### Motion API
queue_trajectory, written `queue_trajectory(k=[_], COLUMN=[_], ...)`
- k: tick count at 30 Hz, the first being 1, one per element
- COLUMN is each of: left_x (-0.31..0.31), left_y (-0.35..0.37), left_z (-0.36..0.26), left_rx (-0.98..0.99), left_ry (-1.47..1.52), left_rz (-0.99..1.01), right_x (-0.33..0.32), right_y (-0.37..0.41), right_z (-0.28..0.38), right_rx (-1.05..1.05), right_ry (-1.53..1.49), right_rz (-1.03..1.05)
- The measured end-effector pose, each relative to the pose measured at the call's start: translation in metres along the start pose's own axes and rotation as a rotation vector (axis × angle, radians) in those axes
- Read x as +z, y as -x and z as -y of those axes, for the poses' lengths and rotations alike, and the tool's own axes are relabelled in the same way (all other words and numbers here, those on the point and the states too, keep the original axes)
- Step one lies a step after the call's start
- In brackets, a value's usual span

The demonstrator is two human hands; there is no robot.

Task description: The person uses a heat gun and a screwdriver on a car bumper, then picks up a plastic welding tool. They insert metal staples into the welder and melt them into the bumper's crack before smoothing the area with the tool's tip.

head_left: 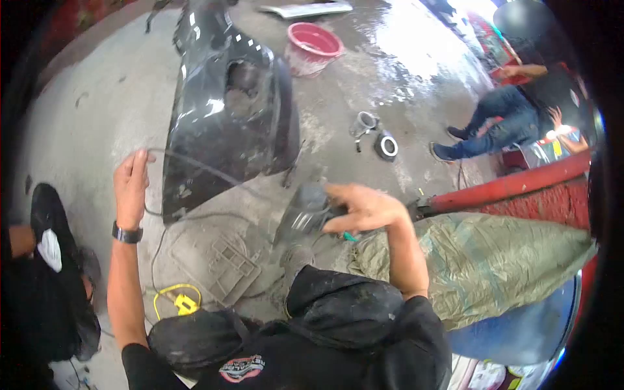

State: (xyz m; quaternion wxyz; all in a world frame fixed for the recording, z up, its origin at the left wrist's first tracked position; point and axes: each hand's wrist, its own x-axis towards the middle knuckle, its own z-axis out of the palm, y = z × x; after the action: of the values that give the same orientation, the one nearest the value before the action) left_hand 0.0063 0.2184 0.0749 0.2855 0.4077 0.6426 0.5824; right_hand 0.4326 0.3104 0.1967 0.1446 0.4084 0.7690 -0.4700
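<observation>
My left hand, with a dark wristband below it, is raised at the left and closed on a thin grey cord. The cord slants down from it toward a dark, boxy power tool, smeared by motion, near my knees. My right hand grips the back end of this tool, its thumb and fingers on either side. Just beyond, a glossy black car bumper with a round opening lies on the floor, its lower edge close to the cord.
A pink bucket stands behind the bumper. A ring-shaped part and a clear cup-like piece lie on the concrete. A yellow plug is near my left knee. Greenish sheeting covers something at right. Two people are nearby, left and right.
</observation>
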Motion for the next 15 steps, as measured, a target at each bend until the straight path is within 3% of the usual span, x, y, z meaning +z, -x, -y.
queue_trajectory(k=[1,2,4,7,11,15], left_x=[0.002,0.004,0.010,-0.001,0.015,0.035], left_y=[0.000,-0.001,0.003,-0.011,-0.011,0.012], left_z=[0.008,0.013,0.012,0.009,0.048,0.079], left_rx=[0.027,0.060,0.120,0.020,-0.047,-0.063], left_ry=[-0.030,-0.053,-0.036,0.127,-0.189,-0.264], left_rz=[-0.029,-0.060,-0.186,-0.162,-0.171,0.120], right_x=[0.011,0.007,0.028,0.041,0.036,0.032], right_y=[-0.003,-0.006,-0.023,-0.035,-0.030,-0.029], right_z=[-0.015,0.005,-0.001,0.013,0.018,0.013], right_rx=[-0.079,-0.066,-0.230,-0.214,-0.286,-0.378], right_ry=[-0.045,-0.090,-0.068,0.124,0.053,-0.106], right_rz=[-0.022,0.173,0.237,0.348,0.361,0.386])
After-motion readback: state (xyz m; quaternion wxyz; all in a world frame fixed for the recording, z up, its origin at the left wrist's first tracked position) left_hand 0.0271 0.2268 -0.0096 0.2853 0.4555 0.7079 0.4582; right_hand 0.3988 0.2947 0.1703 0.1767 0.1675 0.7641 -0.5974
